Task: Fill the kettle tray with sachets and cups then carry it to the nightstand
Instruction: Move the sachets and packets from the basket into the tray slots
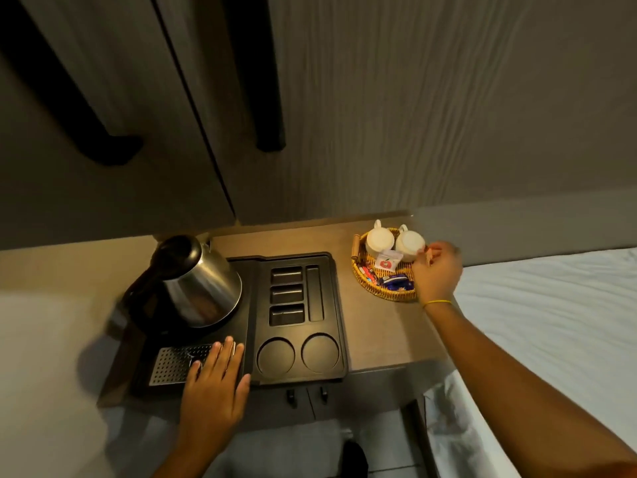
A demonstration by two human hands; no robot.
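A black kettle tray point(337, 305) lies on a wooden surface, with empty sachet slots and two empty round cup wells. A steel kettle point(200, 288) stands on the tray's left part. My left hand point(215, 372) rests flat, fingers apart, on the tray's perforated metal drip grate point(172, 363). To the right a wicker basket point(358, 270) holds two white cups point(379, 238) point(408, 243), upside down, and several sachets point(387, 262). My right hand point(436, 270) hovers over the basket's right side beside the right cup; its fingers are curled, and whether they hold anything is hidden.
Wardrobe doors with long black handles point(265, 98) rise behind the surface. A bed with white linen point(551, 322) lies close on the right. Two small black hooks point(306, 395) hang under the surface's front edge. Pale floor shows below.
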